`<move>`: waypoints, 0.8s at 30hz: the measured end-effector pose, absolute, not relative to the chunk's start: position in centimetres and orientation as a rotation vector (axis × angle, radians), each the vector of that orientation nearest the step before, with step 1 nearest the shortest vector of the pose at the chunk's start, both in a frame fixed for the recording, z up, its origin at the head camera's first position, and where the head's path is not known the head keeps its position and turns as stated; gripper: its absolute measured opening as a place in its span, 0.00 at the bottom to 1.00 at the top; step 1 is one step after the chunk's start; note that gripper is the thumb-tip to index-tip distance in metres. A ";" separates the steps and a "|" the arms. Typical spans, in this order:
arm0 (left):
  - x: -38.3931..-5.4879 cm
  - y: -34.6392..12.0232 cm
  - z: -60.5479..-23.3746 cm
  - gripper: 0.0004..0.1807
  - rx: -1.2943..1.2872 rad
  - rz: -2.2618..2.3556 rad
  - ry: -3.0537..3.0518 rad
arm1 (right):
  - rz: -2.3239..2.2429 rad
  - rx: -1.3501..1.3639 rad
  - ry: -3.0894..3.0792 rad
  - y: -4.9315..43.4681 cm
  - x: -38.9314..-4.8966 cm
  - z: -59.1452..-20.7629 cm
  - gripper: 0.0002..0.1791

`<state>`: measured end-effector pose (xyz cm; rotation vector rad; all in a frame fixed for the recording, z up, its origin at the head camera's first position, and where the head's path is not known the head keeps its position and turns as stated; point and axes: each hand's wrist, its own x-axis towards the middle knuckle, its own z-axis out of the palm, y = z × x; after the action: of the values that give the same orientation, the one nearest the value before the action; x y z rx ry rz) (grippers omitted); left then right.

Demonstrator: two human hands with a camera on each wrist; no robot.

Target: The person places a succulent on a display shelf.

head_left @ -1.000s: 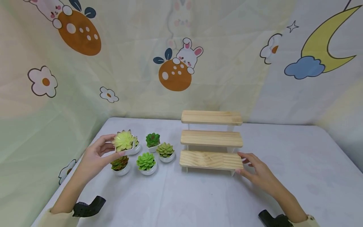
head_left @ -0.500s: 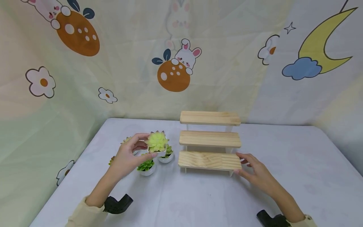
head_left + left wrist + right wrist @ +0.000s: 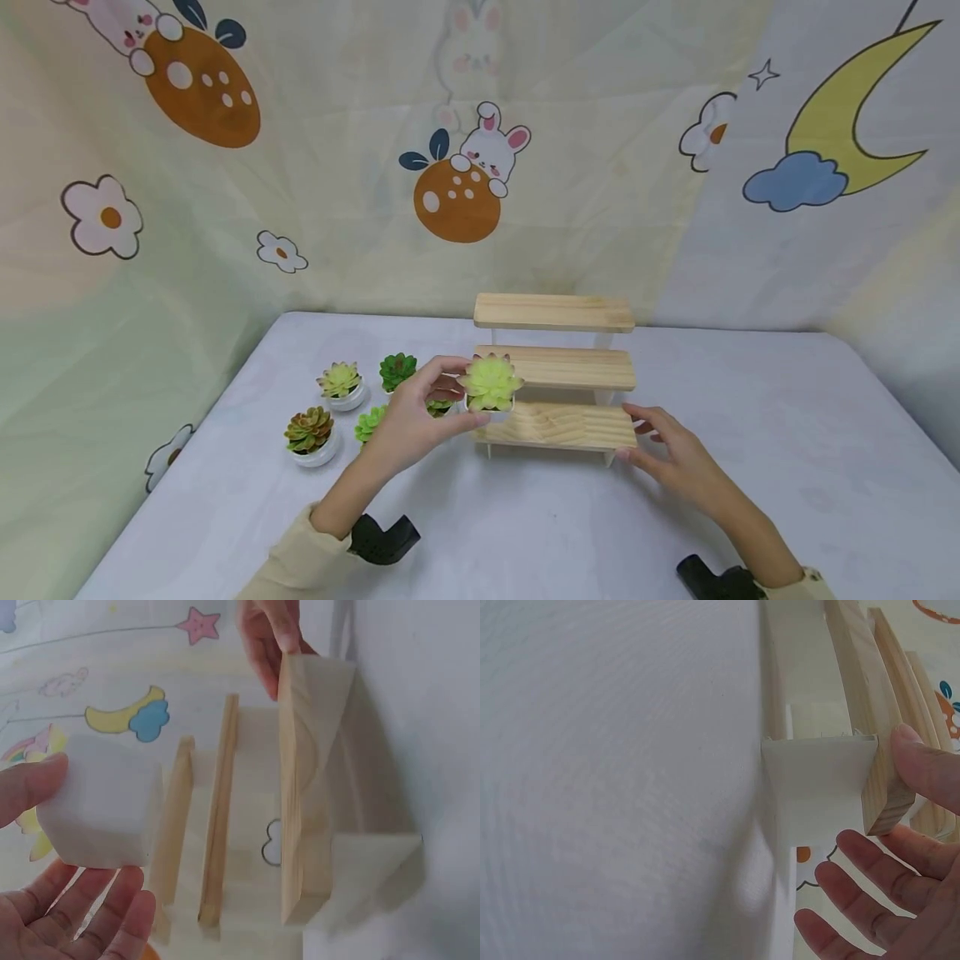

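Observation:
My left hand (image 3: 420,415) grips a pale-green potted succulent (image 3: 491,383) between thumb and fingers, in front of the lower and middle boards of a three-tier wooden stand (image 3: 555,312). In the left wrist view its white pot (image 3: 105,802) appears from underneath, held off the boards. At the stand's right end my right hand (image 3: 671,450) pinches the lowest board (image 3: 877,727), with the thumb on its face and the index finger at its end. The other fingers are spread apart from it.
On the white-covered table (image 3: 525,533), left of the stand, sit more potted succulents: a reddish-brown one (image 3: 309,431), a yellow-green one (image 3: 341,381) and a dark green one (image 3: 397,371). Others are partly hidden behind my left hand. A patterned cloth (image 3: 337,200) hangs behind.
My left hand has carried the pale-green succulent rightward, from above the other pots to the front of the stand. The right hand stays at the stand's end.

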<state>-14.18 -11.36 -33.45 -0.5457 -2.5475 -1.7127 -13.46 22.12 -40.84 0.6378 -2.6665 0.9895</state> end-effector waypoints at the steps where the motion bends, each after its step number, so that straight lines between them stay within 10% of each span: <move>1: -14.2 -11.0 -33.6 0.29 -0.558 -1.727 -2.536 | 0.990 0.640 -2.664 22.1 -13.5 -40.9 0.30; 24: -15.3 -3.4 -36.7 0.30 -0.530 -1.964 -2.508 | 1.049 0.564 -2.758 22.2 -13.6 -40.6 0.30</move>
<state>-15.25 -3.36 -36.74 -0.5297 -2.5084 -1.9644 -13.57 22.16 -40.56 0.5640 -2.7580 1.0491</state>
